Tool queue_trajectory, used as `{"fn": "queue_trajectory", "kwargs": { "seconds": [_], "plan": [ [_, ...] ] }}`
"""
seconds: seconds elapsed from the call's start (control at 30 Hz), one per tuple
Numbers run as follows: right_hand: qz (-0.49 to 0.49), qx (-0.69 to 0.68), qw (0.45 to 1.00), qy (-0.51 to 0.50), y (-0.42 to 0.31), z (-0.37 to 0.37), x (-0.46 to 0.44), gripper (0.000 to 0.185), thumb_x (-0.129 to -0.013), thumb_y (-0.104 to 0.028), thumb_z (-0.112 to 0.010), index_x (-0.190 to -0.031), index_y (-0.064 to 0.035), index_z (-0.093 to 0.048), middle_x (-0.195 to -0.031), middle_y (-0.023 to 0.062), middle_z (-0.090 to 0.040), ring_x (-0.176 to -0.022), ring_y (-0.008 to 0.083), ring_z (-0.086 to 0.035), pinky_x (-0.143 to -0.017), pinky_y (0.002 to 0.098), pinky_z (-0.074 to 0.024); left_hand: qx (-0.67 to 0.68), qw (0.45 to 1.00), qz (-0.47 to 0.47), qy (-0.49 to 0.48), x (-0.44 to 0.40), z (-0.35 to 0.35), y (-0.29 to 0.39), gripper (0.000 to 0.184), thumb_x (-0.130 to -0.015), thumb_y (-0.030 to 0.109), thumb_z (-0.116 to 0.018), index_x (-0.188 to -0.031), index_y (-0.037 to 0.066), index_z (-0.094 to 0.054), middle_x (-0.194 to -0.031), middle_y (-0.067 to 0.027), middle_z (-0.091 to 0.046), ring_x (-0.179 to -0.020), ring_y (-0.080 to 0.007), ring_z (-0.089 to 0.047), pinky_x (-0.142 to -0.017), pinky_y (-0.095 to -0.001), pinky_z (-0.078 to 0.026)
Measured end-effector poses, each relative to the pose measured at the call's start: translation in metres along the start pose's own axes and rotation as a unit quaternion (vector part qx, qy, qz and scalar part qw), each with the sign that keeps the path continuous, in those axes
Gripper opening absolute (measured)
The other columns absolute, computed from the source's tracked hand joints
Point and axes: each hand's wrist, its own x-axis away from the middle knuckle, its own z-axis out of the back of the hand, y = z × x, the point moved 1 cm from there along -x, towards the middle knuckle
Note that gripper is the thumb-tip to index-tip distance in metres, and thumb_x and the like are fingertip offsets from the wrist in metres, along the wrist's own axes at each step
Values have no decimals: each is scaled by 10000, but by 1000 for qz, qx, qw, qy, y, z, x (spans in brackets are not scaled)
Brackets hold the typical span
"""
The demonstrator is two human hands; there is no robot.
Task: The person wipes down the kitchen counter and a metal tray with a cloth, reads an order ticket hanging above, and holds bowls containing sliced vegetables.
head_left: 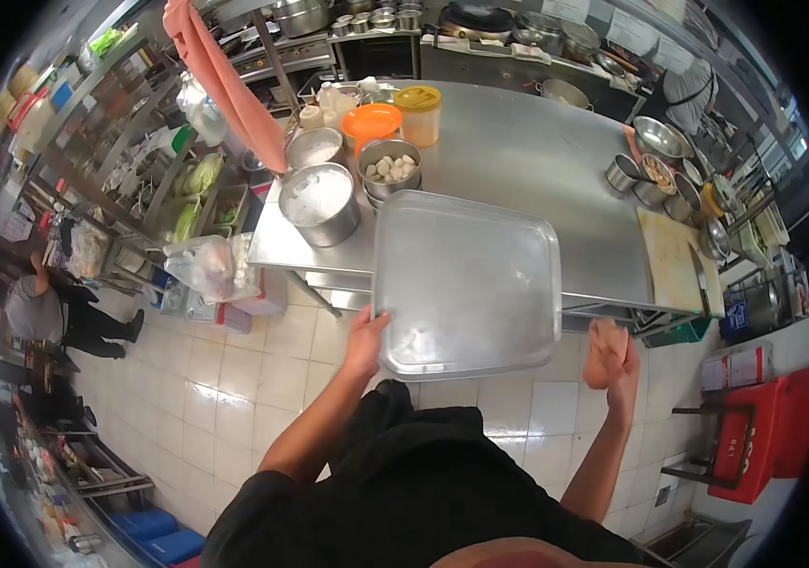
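A metal tray (466, 284) is held out in front of me, overlapping the near edge of the steel table. My left hand (364, 343) grips it by its lower left side. On the other side, my right hand (624, 377) is closed around a bunched pinkish-orange cloth (603, 352), a little apart from the tray's right edge. Behind the tray's upper left corner stand a steel pot with white contents (319, 204) and a steel pot of pale round pieces (391, 168).
The steel table (556, 142) bears an orange container (371, 121), a yellow-lidded tub (419, 114) and, at right, a cutting board (671, 256) with a knife (698, 275). Red chairs (755, 435) stand at right. Another person (40, 308) is at far left; another (693, 95) at back right.
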Motion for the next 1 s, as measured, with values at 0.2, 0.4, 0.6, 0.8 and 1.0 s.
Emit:
{"fn": "queue_trajectory", "kwargs": {
  "seconds": [0.2, 0.4, 0.6, 0.8, 1.0],
  "plan": [
    [281, 268, 913, -125, -11, -137, -77, 394, -830, -98, -620, -1195, 8, -516, -1111, 123, -644, -1012, 234, -610, -887, 329, -467, 70, 993, 62, -70, -63, -54, -30, 279, -916, 82, -530, -1186, 14, -545, -1045, -94, -631, -943, -202, -618, -833, -333, -504],
    [133, 367, 896, -212, 63, -199, -102, 383, -815, -103, -660, -1168, 5, -559, -1100, 196, -615, -981, 315, -613, -846, 364, -483, 109, 986, 80, -101, -126, -72, -53, 246, -927, 93, -517, -1155, 14, -564, -1008, -80, -642, -887, -184, -621, -784, -323, -510],
    [177, 422, 888, -47, 81, -166, -139, 403, -798, -144, -714, -1152, 8, -596, -1086, 138, -633, -990, 259, -619, -809, 345, -505, 84, 983, 145, -79, -180, -68, -78, 338, -919, 136, -545, -1210, -32, -513, -1099, -104, -614, -979, -190, -572, -872, -325, -452],
    [37, 244, 969, 2, 96, -137, -193, 374, -868, -150, -656, -1200, 5, -577, -1105, 101, -622, -986, 168, -594, -800, 287, -510, 60, 980, 177, -70, -227, -74, -97, 593, -918, 171, -559, -1410, -44, -308, -1354, -170, -476, -1223, -244, -465, -1022, -328, -361],
    [2, 34, 999, 24, 44, -137, -248, 437, -907, -210, -614, -1279, -10, -504, -1155, 108, -598, -1007, 196, -598, -844, 314, -492, 24, 998, 34, -37, -233, -82, -84, 654, -899, 123, -584, -1447, -31, -260, -1428, -177, -410, -1305, -247, -404, -1081, -322, -306]
  ]
}}
